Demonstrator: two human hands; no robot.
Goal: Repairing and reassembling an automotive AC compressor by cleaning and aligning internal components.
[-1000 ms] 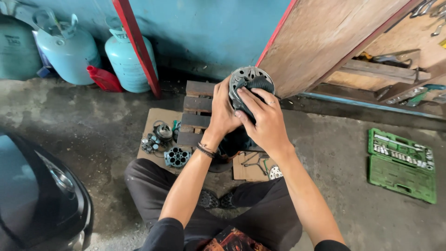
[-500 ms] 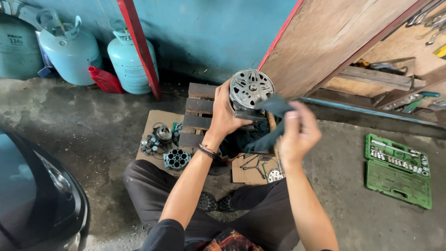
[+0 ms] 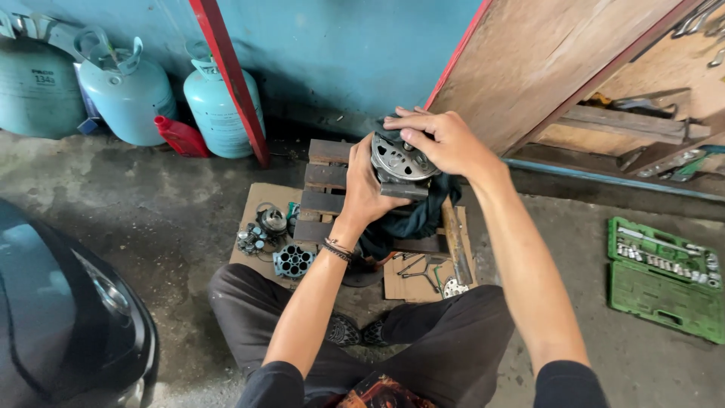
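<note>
— Above the wooden pallet (image 3: 326, 175), what did the hands have?
— Left hand (image 3: 368, 193) was wrapped around the side of a round metal compressor part (image 3: 398, 162), fingers curled shut on it. Right hand (image 3: 445, 140) pressed a dark rag (image 3: 411, 219) onto its top, fingers bent and closed.
— How did the part look?
— Grey, disc-faced, with cut-outs; the rag hung beneath it.
— Facing where?
— Its flat face tilted up toward the person, its axis running up and away.
</note>
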